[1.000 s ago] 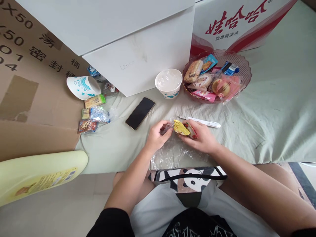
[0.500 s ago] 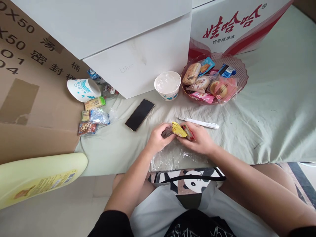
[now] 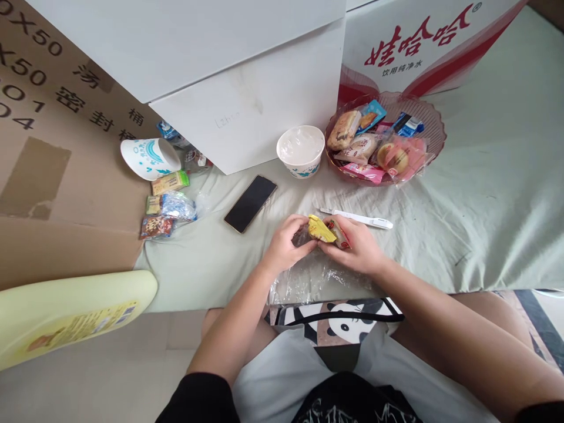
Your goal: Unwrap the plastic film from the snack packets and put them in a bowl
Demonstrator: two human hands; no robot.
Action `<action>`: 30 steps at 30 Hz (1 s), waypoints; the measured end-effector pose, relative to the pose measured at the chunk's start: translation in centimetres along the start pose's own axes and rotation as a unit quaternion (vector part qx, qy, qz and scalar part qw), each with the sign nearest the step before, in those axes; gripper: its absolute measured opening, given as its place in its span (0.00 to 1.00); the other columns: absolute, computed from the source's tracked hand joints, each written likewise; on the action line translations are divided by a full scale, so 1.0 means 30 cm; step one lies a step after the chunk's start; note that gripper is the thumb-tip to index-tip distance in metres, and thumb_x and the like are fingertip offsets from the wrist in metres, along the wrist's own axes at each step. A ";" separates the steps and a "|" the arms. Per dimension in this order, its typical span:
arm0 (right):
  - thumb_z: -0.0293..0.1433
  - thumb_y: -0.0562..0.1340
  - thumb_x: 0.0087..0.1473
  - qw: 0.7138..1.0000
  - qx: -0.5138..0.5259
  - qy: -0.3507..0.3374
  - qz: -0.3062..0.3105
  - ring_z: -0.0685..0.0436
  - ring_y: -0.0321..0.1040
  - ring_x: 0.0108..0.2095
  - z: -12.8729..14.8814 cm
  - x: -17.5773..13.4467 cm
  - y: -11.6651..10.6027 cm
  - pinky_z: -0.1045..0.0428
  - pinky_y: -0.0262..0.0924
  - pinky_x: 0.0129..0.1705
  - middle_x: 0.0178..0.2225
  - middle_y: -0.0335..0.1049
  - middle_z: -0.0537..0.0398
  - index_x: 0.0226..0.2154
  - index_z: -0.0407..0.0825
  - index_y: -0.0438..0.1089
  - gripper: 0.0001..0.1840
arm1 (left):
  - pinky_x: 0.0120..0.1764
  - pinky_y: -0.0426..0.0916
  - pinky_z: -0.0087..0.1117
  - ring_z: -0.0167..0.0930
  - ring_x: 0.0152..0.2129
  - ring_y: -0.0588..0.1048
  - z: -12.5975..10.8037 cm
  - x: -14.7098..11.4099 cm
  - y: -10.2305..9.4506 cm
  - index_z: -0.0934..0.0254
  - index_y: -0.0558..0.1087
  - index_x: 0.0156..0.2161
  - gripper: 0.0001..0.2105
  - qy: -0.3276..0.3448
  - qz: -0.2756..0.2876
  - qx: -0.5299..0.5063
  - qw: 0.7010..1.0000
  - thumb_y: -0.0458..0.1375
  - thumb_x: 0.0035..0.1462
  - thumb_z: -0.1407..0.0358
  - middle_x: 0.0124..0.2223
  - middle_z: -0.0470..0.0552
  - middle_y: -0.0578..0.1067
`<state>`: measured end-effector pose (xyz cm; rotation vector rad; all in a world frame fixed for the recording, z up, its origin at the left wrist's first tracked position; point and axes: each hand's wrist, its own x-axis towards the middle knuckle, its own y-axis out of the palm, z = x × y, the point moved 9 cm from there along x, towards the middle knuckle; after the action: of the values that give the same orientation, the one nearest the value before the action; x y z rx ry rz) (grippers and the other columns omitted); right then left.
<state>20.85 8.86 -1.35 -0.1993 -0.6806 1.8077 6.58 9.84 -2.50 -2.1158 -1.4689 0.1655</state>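
In the head view my right hand (image 3: 359, 247) is closed round a small yellow snack packet (image 3: 321, 229) and a second packet with red print (image 3: 338, 234). My left hand (image 3: 286, 244) curls at the left of the yellow packet, with clear plastic wrap (image 3: 301, 237) between its thumb and fingers. Its fingertips come close to the yellow packet; whether they press on it is hard to see. More crinkled clear film (image 3: 304, 283) lies on the cloth under my hands. A white utility knife (image 3: 359, 218) lies just beyond my right hand.
A pink bowl (image 3: 436, 138) of wrapped snacks and an upright paper cup (image 3: 301, 154) stand behind my hands. Left are a phone (image 3: 250, 204), a tipped paper cup (image 3: 150, 158) and several snack packets (image 3: 169, 183). White boxes (image 3: 247, 111) and a cardboard box (image 3: 66, 123) border the cloth.
My left fingers have opened slightly around the plastic, and the dark look inside them has turned lighter. The yellow packet has tilted a little. Other things stay in place.
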 end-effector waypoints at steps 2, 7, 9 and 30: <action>0.40 0.62 0.57 1.000 -0.003 -0.004 -0.005 0.38 0.74 0.36 0.000 -0.001 0.003 0.44 0.66 0.39 0.37 0.76 0.50 0.42 0.52 0.64 0.13 | 0.48 0.74 0.38 0.37 0.45 0.77 -0.008 0.004 0.004 0.63 0.71 0.47 0.15 0.000 0.008 0.009 1.000 0.65 0.59 0.58 0.47 0.56 0.76; 0.39 0.62 0.56 0.999 -0.014 0.008 -0.042 0.38 0.71 0.38 -0.014 -0.002 -0.005 0.44 0.67 0.40 0.37 0.70 0.48 0.40 0.52 0.63 0.12 | 0.52 0.73 0.40 0.40 0.49 0.76 -0.011 -0.003 0.027 0.62 0.70 0.51 0.19 -0.012 0.026 0.045 0.999 0.66 0.56 0.63 0.50 0.57 0.75; 0.40 0.62 0.57 0.999 -0.005 0.019 -0.038 0.38 0.71 0.37 -0.020 -0.002 0.000 0.44 0.67 0.40 0.37 0.70 0.49 0.40 0.52 0.61 0.13 | 0.53 0.72 0.42 0.41 0.50 0.75 -0.014 -0.006 0.033 0.62 0.69 0.53 0.23 -0.012 0.030 0.054 0.998 0.68 0.53 0.63 0.51 0.57 0.75; 0.37 0.62 0.57 0.998 -0.029 -0.011 0.056 0.34 0.72 0.49 -0.011 -0.007 0.054 0.41 0.68 0.48 0.49 0.72 0.43 0.54 0.51 0.61 0.23 | 0.33 0.71 0.31 0.30 0.29 0.75 0.127 -0.041 -0.060 0.64 0.76 0.48 0.22 -0.200 -0.097 -0.204 0.954 0.65 0.52 0.53 0.36 0.49 0.77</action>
<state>19.75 8.48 -2.54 -0.2602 -0.7512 1.9000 3.07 10.60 -5.04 -2.3322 -2.0909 0.2451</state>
